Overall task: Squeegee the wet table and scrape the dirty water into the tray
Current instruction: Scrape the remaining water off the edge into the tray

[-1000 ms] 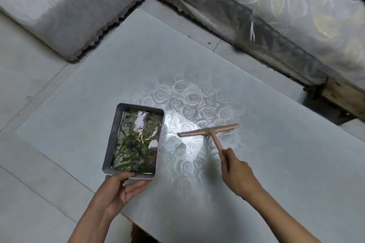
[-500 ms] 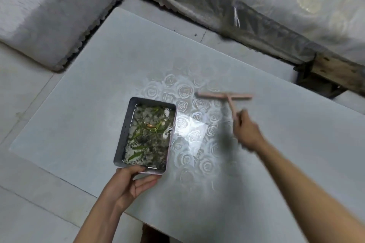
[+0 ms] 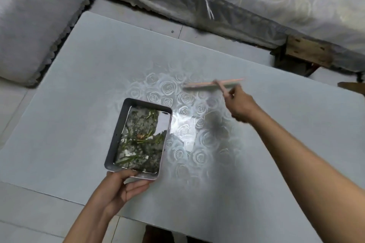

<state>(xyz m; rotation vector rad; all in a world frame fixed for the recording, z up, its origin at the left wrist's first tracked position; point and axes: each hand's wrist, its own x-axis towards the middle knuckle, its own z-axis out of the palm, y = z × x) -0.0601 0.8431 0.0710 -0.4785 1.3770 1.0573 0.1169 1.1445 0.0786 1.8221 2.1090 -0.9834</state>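
Pink squeegee (image 3: 213, 84) out at full reach, blade lying across the far side of the wet, rose-patterned patch on the table (image 3: 83, 77), and it's blurred, so whether the edge is touching the surface I can't tell. Right hand (image 3: 238, 104) is clamped round the short handle, arm stretched long from the near right corner, wrist low. Left hand (image 3: 120, 185) pinches the near rim of the tray (image 3: 113, 140), thumb on top, fingers curled under; the tray sits left of the sheen, already holding murky water and green scraps. To do this stroke well, I'd say set the blade flat beyond the water, keep even pressure, and draw it near and leftward so the water runs to the tray's right edge. Hold that rim low and steady, or it spills.
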